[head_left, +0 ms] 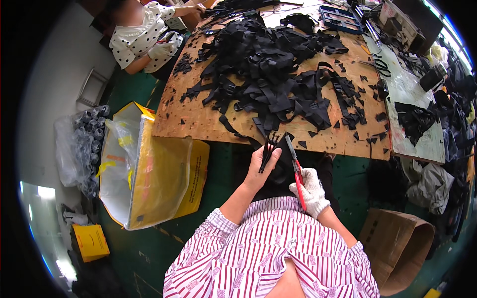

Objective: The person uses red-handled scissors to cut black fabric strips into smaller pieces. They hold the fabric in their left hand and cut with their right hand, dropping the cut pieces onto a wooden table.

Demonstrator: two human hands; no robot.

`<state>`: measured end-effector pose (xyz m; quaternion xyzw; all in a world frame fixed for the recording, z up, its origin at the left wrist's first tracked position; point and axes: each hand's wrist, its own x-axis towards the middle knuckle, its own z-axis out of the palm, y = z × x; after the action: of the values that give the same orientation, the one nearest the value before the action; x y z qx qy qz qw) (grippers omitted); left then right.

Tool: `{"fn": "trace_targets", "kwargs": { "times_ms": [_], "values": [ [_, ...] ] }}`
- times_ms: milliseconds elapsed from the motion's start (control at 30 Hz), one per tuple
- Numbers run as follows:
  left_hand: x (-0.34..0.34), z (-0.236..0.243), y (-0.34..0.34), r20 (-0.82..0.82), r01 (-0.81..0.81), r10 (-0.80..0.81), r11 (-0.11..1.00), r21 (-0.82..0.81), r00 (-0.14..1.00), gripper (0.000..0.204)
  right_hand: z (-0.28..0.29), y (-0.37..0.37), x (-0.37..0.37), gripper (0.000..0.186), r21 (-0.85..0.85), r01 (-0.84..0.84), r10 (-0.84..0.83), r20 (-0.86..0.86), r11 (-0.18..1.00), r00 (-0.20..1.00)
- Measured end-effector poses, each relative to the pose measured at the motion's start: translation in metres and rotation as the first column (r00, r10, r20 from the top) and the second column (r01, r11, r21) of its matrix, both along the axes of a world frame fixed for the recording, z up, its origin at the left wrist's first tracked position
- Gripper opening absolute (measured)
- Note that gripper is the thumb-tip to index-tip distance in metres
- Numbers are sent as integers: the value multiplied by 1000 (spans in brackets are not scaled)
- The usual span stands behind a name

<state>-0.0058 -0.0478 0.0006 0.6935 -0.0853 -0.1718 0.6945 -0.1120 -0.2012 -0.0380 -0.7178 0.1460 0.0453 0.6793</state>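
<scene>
My bare left hand [259,168] is closed round a bunch of narrow black straps [268,153], whose ends stand up between the fingers. A wider black strap runs from near this hand back toward the table edge. My right hand [311,192], in a white knitted glove, grips red-handled shears [298,174]. Their grey blades point up and away, just right of the straps, beside a piece of dark fabric. Whether the blades touch it I cannot tell. Ahead on the wooden table [174,116] lies a large heap of black straps [253,64], with small black triangular offcuts around it.
A large yellow box [196,181] with a plastic liner stands at the left. At the lower right is a brown cardboard box [392,243]. Black-handled scissors [381,65] and a blue tray [342,20] lie farther back. Another person [144,37] sits at the far left corner.
</scene>
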Motion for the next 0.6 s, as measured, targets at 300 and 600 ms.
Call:
{"fn": "trace_targets", "kwargs": {
  "times_ms": [300,600],
  "values": [
    [-5,1,-3,31,1,-2,999,38,1000,28,11,-4,9,46,-172,-46,45,-10,984,999],
    [-4,2,4,70,4,-7,999,52,997,26,2,-3,7,43,-151,-94,90,-34,984,995]
  ]
}}
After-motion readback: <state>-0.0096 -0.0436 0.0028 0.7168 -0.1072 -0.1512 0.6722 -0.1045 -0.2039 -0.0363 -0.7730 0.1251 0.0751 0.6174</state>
